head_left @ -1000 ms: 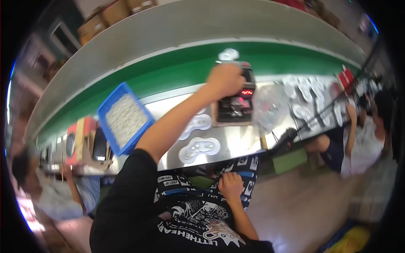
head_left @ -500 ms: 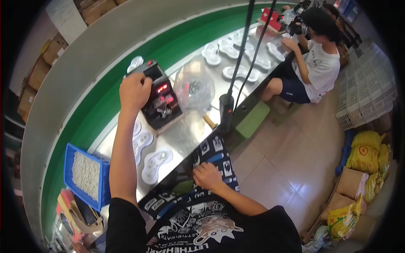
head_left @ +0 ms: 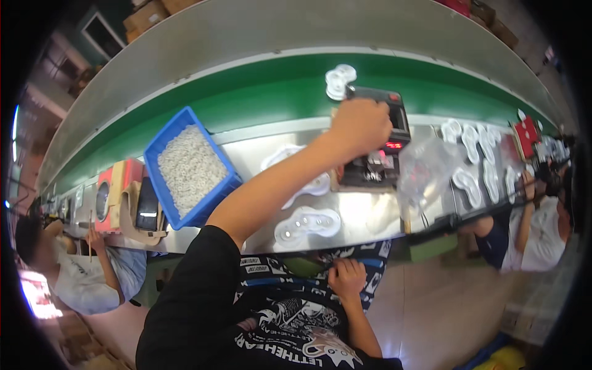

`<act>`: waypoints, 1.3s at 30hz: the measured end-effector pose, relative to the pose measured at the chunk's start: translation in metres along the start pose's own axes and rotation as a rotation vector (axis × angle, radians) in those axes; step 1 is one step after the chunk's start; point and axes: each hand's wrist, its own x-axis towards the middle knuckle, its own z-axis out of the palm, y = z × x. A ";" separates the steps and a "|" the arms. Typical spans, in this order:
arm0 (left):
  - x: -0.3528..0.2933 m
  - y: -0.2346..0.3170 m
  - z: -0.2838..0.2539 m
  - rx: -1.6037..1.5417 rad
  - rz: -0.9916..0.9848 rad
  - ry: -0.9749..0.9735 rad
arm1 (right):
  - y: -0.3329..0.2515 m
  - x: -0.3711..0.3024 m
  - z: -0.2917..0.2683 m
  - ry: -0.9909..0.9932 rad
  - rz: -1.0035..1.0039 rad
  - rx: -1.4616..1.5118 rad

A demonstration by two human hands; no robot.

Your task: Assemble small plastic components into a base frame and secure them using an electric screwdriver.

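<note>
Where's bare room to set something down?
Bare: bench in front of the black device, between the front white piece and plastic bag; green strip right of the blue bin. Crowded: right of the bag, with white pieces.

Left arm (head_left: 287,180) outstretched, right arm (head_left: 362,327) low

Left fingers (head_left: 380,124) at black device (head_left: 356,175), blue bin (head_left: 213,202)

Worktop (head_left: 364,217): bin (head_left: 216,198) left, bag (head_left: 425,176) right, device (head_left: 376,165) between
Pieces (head_left: 191,166) lie in the bin; a plastic part (head_left: 308,226) lies at the near edge.
</note>
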 end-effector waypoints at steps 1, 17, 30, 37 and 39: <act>0.001 0.000 0.000 0.015 0.007 -0.083 | 0.000 -0.001 0.001 -0.002 -0.015 0.012; 0.135 -0.190 0.022 0.197 -0.455 -0.381 | 0.009 0.016 0.017 -0.261 0.037 -0.086; 0.101 -0.256 0.057 0.226 -0.635 -0.485 | 0.006 0.026 0.008 -0.295 0.094 -0.101; 0.085 -0.233 0.027 0.218 -0.328 -0.505 | 0.008 0.018 0.006 -0.235 0.083 -0.103; 0.074 -0.208 0.011 0.237 -0.201 -0.483 | 0.010 0.007 0.009 -0.156 0.087 -0.095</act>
